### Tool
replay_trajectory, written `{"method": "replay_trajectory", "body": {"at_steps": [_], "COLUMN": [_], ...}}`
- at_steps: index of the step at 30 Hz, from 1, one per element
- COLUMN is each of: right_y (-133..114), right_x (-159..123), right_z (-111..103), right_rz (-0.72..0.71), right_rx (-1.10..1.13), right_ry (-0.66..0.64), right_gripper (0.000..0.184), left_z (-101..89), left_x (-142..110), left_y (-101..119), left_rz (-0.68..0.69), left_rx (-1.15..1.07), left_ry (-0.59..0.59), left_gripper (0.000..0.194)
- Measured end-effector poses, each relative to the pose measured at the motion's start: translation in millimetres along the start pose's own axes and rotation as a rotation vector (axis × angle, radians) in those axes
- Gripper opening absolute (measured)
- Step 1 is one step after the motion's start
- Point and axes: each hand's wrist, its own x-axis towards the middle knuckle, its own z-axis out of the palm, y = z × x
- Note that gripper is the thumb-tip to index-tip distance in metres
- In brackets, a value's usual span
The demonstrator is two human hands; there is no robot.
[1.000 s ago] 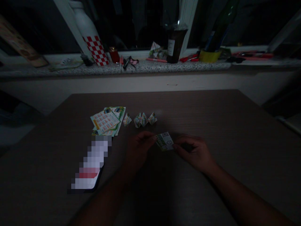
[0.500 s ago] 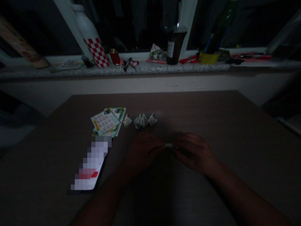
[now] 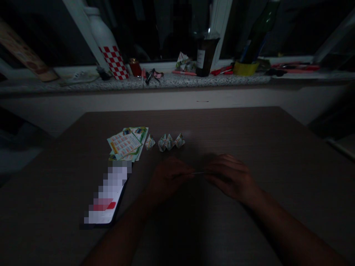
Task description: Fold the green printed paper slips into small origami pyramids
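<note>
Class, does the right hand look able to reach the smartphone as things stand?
Probably not directly: the left hand lies between the right hand and the smartphone, and both pinch a thin sheet.

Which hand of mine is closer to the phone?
Left. Your left hand is to the right of the phone; your right hand is farther right, on the left hand's far side.

Paper point(image 3: 199, 173) between left hand point(image 3: 169, 178) and right hand point(image 3: 230, 176), centre: edge-on, faces hidden. Phone point(image 3: 111, 215), lower left: screen mostly pixelated. Print on cards point(image 3: 125, 145), left of centre, too small to read (cup point(image 3: 208, 55) label too). Tube point(image 3: 26, 51), upper left, cut off by left edge.
</note>
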Motion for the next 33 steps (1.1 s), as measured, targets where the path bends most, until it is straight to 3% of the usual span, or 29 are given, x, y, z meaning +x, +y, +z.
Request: {"method": "replay_trajectory", "body": {"at_steps": [6,15,20,26,33], "right_y": [-1,-4,-8,-6,-6], "right_x": [0,1,4,3,3], "right_z": [1,3,10,9,9], "right_rz": [-0.021,0.017,-0.068,-0.079,-0.065], "right_rx": [0.043,0.035,0.074,0.079,0.091], "right_ry": [0.003,0.045,0.040,0.071,0.068], "right_gripper": [0.015,0.024,0.027,0.022,0.019], "left_z": [-1.8,-1.9,8.7,11.0,7.1], "left_x": [-1,-3,-4,-5,-4], "left_y": [0,-1,3,5,7], "left_rz": [0.003,0.224,0.335,0.207,0.282], "left_rx": [0.093,0.231,0.212,0.187,0.233], "left_ry": [0.049,0.078,0.036,0.007,0.028], "left_gripper": [0.016,0.015,0.014,0.012,0.007]}}
